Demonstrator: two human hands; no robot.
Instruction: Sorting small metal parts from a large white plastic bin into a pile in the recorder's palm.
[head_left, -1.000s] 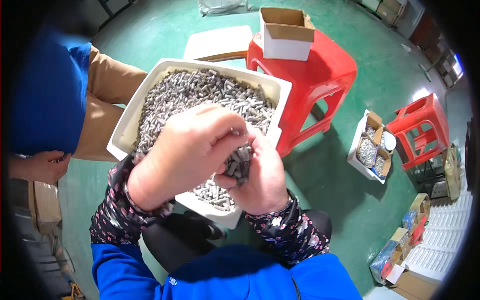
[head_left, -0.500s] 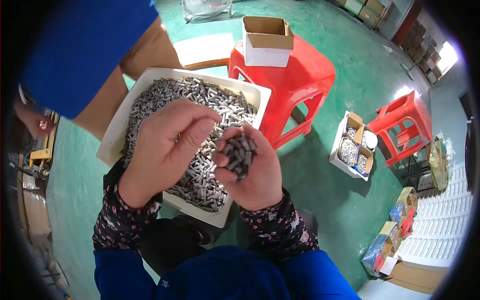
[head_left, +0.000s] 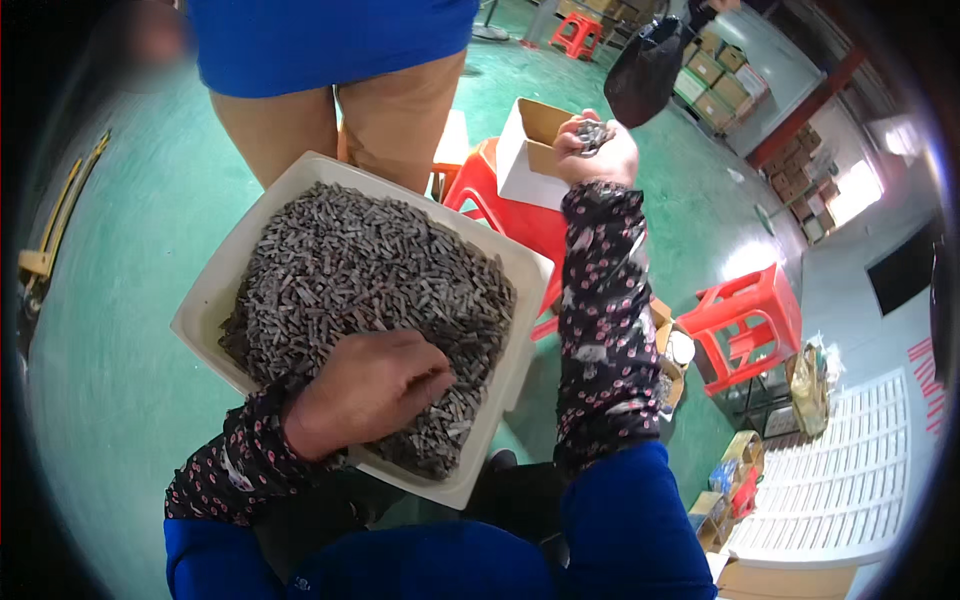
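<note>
A cream plastic tray (head_left: 300, 172) in front of me is heaped with small grey metal pins (head_left: 360, 260), short and rod-shaped. Over the near part of the heap is my left hand (head_left: 370, 385), its fingers curled together; whatever they may hold is hidden. My right hand (head_left: 605, 160) is stretched far forward, cupped round a handful of the metal pins (head_left: 592, 137). It is beside the right side of an open cardboard box (head_left: 530, 180), white outside and brown inside. The box rests on a red plastic stool (head_left: 510, 215), just right of the tray.
A person (head_left: 340, 100) in blue top and tan trousers stands right behind the tray. Another red stool (head_left: 745, 325) stands to the right, near small boxes of parts (head_left: 680, 350). A dark bag (head_left: 645, 75) hangs at the far right. A white slatted panel (head_left: 830, 480) lies lower right.
My right hand has moved forward and right with its handful, from above the tray to beside the box. My left hand has lowered to the heap. The person now stands behind the tray.
</note>
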